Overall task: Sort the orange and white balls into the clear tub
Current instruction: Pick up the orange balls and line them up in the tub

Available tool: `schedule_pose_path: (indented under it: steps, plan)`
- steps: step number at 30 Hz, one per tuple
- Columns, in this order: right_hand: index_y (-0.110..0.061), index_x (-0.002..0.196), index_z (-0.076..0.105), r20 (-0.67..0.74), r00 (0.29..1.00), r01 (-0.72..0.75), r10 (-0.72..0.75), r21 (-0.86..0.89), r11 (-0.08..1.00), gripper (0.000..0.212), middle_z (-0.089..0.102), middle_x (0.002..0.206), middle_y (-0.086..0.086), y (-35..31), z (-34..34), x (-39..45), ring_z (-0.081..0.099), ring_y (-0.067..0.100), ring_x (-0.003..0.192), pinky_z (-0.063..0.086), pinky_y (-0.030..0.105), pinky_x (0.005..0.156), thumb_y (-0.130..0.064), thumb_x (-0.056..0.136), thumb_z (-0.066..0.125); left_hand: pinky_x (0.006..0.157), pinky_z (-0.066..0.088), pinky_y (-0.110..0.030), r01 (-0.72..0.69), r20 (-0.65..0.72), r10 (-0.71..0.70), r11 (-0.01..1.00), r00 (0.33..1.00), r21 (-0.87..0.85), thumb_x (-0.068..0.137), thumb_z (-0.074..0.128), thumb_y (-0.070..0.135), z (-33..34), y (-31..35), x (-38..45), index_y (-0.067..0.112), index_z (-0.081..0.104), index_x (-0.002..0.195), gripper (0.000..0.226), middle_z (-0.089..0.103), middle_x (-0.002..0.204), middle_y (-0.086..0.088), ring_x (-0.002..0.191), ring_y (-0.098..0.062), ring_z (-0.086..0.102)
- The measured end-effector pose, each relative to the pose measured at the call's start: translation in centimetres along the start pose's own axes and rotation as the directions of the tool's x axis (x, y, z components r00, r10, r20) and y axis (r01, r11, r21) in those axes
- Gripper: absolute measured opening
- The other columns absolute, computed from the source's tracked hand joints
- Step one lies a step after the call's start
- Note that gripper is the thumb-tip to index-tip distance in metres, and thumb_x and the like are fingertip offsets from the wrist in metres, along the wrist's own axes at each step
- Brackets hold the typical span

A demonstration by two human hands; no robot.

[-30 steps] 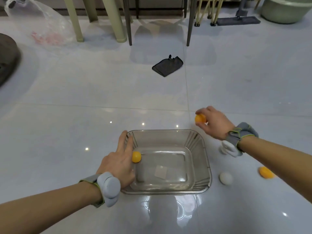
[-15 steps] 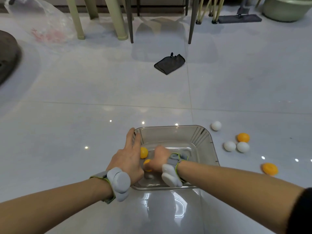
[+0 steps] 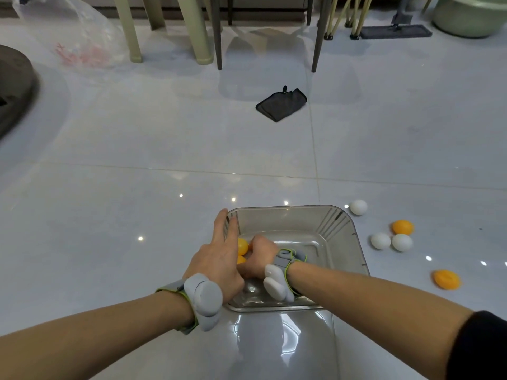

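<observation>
So the right hand (image 3: 259, 255) just swung in from 2 o'clock, fingers curled around its orange ball (image 3: 241, 259) in the clear tub (image 3: 354, 242) beside another orange one (image 3: 242, 245), left hand (image 3: 216, 260) flat on the rim, five balls left on the floor.

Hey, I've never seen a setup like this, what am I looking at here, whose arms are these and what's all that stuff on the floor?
There is no robot here. A camera worn on a person's head looks forward and down at their own two bare arms, each with a grey wrist device.

The left hand lies with straight fingers along the left wall of the clear tub, touching an orange ball inside. The right hand is curled inside the tub beside a second orange ball; whether its grip is on that ball cannot be told.

On the shiny floor to the right wait three white balls and two orange ones. Farther off lies a dark cloth.
</observation>
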State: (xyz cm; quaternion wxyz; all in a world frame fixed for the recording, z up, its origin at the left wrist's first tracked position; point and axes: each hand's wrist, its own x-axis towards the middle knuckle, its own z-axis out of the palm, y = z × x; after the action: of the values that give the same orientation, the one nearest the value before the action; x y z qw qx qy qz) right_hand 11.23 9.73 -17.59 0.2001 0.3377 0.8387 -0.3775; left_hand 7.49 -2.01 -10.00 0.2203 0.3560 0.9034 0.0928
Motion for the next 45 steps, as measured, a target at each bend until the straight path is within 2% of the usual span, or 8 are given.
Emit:
schedule_pose_path:
  steps: [6,10,14,21,28,37,42,45]
  plan:
    - [-0.02,0.074,0.046,0.014,0.999,0.031,-0.03,-0.104,0.994,0.041,0.052,0.064,-0.003,-0.3,-1.6,-1.2,0.054,0.017,0.058,0.046,0.027,0.053,-0.041,0.056,0.076,0.047,0.03,-0.029,0.011,-0.001,-0.011,1.0,1.0,-0.008,0.07,0.06,0.017,-0.3,0.6,0.0,0.025,-0.001,0.148,0.099,-0.019,0.154,0.01,0.051,-0.019,0.039]
    - [-0.014,0.104,0.057,0.139,0.978,0.167,-0.157,-0.059,0.984,0.046,0.073,0.093,0.007,-0.6,-7.4,-5.0,0.069,0.025,0.081,0.056,0.037,0.078,-0.032,0.069,0.081,0.056,0.038,-0.032,0.001,-0.01,-0.001,1.0,1.0,-0.009,0.074,0.061,0.03,-0.4,0.8,-0.3,0.025,0.0,0.148,0.096,-0.017,0.156,0.005,0.061,-0.031,0.047]
    - [-0.013,0.083,0.065,0.231,0.943,0.202,-0.237,0.166,0.965,0.01,0.072,0.069,0.008,1.6,-18.3,-8.5,0.063,0.015,0.052,0.055,0.023,0.054,-0.01,0.08,0.075,0.061,0.038,-0.032,0.03,-0.001,-0.03,0.999,1.0,-0.03,0.069,0.062,0.022,-0.7,0.8,-0.3,0.026,-0.001,0.149,0.101,-0.016,0.156,0.006,0.064,-0.032,0.047]
    - [-0.015,0.086,0.063,-0.373,0.926,-0.183,0.063,-0.294,0.938,0.014,0.071,0.086,0.008,15.2,-27.1,-5.4,0.061,0.022,0.071,0.045,0.025,0.061,-0.028,0.083,0.068,0.057,0.037,-0.032,0.047,-0.005,-0.047,0.999,0.999,-0.02,0.066,0.056,0.012,-0.6,2.0,0.0,0.025,0.002,0.149,0.1,-0.015,0.157,0.007,0.061,-0.03,0.045]
    - [-0.014,0.108,0.057,-0.292,0.897,-0.402,0.332,-0.223,0.888,0.043,0.062,0.093,0.007,22.7,-24.6,-2.1,0.06,0.027,0.082,0.052,0.031,0.071,-0.04,0.077,0.071,0.058,0.04,-0.033,0.039,-0.007,-0.039,0.999,0.999,-0.029,0.068,0.055,0.014,-0.5,2.3,0.2,0.024,0.003,0.149,0.097,-0.013,0.157,0.007,0.06,-0.032,0.047]
    - [-0.002,0.101,0.069,-0.243,0.892,-0.429,0.381,-0.19,0.883,0.034,0.072,0.092,0.016,22.4,-24.2,-1.2,0.07,0.033,0.089,0.054,0.032,0.073,-0.027,0.079,0.072,0.059,0.04,-0.034,0.061,0.017,-0.06,0.998,0.998,-0.014,0.069,0.053,0.011,-0.9,2.6,0.0,0.025,0.0,0.149,0.097,-0.017,0.157,0.007,0.063,-0.034,0.048]
    - [-0.01,0.106,0.06,-0.623,0.781,-0.198,0.044,-0.18,0.964,0.034,0.067,0.101,0.016,14.7,-27.0,-5.1,0.06,0.034,0.09,0.048,0.035,0.075,-0.034,0.083,0.063,0.058,0.039,-0.034,0.053,0.017,-0.052,0.998,0.998,-0.017,0.069,0.053,0.011,-0.9,2.5,0.0,0.024,0.001,0.149,0.097,-0.016,0.157,0.007,0.062,-0.033,0.048]
    - [-0.022,0.099,0.057,-0.589,0.76,0.159,-0.273,-0.239,0.958,0.035,0.064,0.085,-0.001,7.2,-25.1,-10.2,0.06,0.021,0.077,0.045,0.028,0.068,-0.048,0.077,0.064,0.058,0.039,-0.034,0.057,0.012,-0.056,0.998,0.998,-0.025,0.069,0.052,0.01,-0.9,2.5,0.1,0.025,0.002,0.149,0.096,-0.015,0.157,0.009,0.063,-0.034,0.048]
